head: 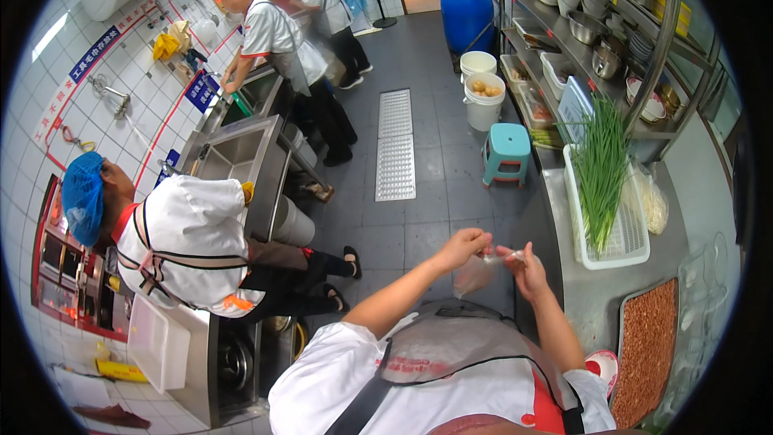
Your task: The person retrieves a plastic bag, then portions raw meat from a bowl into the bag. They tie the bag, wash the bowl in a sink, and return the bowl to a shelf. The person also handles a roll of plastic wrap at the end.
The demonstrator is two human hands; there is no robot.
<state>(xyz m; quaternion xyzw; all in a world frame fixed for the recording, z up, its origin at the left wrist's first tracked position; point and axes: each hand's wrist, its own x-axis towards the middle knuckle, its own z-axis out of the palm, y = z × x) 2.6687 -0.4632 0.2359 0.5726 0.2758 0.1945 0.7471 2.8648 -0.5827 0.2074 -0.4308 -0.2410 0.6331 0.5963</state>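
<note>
A small clear plastic bag (473, 276) hangs in front of my grey apron, its twisted neck stretched between my two hands. My left hand (464, 250) pinches one part of the neck with bent fingers. On the other side, my right hand (526, 267) grips the other part between thumb and fingers, close to the edge of the steel counter. Something pale seems to lie in the bag, but I cannot tell what. To the right, a white plastic basket (617, 258) holds long green chives (604, 175), and a bag of pale food (655, 202) rests beside it.
A tray of peanuts (649, 338) and a red-and-white bowl (606, 368) are at lower right. Ahead stand a turquoise stool (507, 148), white buckets (483, 115), a blue barrel (465, 15) and a steel shelf rack (558, 42). Several co-workers are by the sinks (232, 154) and wall at left.
</note>
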